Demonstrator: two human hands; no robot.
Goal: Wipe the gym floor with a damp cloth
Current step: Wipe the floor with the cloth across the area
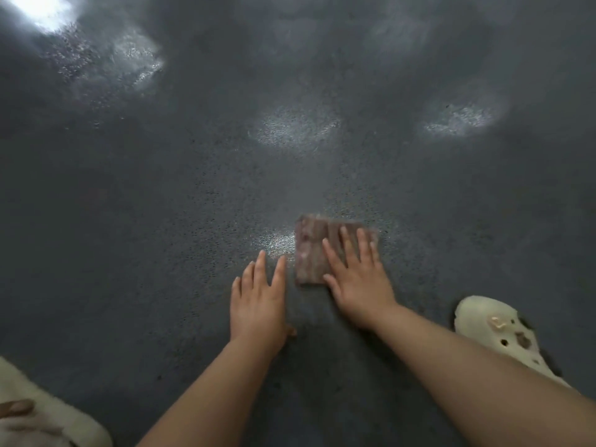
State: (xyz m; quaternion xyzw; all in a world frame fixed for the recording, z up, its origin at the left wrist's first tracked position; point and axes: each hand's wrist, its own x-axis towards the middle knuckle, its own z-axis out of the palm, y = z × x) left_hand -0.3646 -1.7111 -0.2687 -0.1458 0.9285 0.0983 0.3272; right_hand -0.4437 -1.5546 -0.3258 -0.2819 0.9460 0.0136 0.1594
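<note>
The folded cloth (317,250) lies flat on the gym floor (193,188), and could bunch or slide out, since the right hand (356,275) only presses it with straight, spread fingers, gripping nothing. Just left of the cloth, the left hand (258,301) rests flat, open and empty, bracing on a glossy, seemingly damp patch where it might slip

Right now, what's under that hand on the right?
The right hand lies flat, fingers straight, on a brownish cloth. The cloth sits on the dark floor. The part of the cloth beneath the palm and the floor below it are covered.
</note>
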